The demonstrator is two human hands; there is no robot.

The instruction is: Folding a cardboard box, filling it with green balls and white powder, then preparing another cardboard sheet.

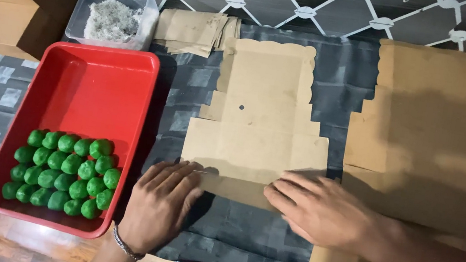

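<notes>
We're pressing both flat, open hands, left hand and right hand, on the cardboard blank's near flap, its length running away from us.

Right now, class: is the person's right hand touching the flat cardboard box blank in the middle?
Touching. The head view shows the right hand lying flat on the near edge of the box blank, fingers pressed onto it.

A red tray of green balls lies just left of the grip. Beyond it stand a clear tub and small brown sheets; a cardboard stack lies right.
</notes>
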